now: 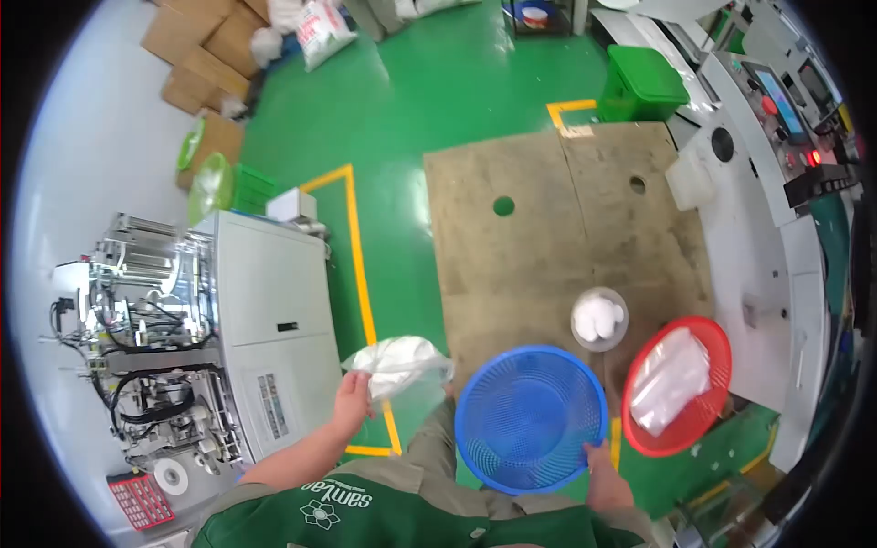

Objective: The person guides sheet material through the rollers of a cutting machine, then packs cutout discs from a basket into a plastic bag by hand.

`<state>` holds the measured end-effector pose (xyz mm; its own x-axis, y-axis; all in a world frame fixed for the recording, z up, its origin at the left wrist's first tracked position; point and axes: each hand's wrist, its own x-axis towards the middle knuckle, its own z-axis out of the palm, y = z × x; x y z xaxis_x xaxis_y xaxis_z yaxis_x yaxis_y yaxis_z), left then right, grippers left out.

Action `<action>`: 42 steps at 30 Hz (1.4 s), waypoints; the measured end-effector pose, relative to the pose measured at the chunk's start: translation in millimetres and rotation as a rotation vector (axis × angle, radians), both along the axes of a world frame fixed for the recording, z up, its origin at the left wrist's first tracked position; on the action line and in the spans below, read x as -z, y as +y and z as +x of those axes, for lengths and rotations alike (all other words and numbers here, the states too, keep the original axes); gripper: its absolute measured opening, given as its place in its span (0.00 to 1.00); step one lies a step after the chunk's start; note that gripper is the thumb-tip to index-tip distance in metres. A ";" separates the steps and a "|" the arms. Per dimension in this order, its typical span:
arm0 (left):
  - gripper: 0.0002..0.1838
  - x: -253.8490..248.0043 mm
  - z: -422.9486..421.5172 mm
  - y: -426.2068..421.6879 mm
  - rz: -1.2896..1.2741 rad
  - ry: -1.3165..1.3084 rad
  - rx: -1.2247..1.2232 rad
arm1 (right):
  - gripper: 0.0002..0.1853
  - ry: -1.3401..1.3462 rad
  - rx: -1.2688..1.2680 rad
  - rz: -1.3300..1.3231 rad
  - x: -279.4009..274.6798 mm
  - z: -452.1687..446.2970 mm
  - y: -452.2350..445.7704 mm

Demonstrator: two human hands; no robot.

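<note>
My left hand (352, 399) is closed on the edge of a clear plastic bag (399, 363) with white contents that I cannot make out. The bag hangs to the left of a blue plastic basket (530, 416). My right hand (599, 458) grips the rim of this basket at its lower right. Nothing lies in the blue basket. To the right of it is a red basket (633, 429) with a clear plastic bag (671, 379) inside. Just beyond the blue basket stands a round clear container (583, 340) with white rounded pieces (598, 318) in it.
A grey machine cabinet (274, 283) stands at the left, with a red crate (140, 500) near its foot. At the right is a machine with a control panel (772, 100). A brown board (512, 256) covers part of the green floor. A green bin (644, 82) stands at the back.
</note>
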<state>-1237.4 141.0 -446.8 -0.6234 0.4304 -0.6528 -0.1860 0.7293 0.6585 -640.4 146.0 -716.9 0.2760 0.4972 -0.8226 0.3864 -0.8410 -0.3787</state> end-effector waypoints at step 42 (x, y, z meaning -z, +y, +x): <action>0.13 -375.5 30.1 113.3 0.833 -0.223 1.078 | 0.09 -0.327 -0.564 1.633 -594.4 -226.6 59.9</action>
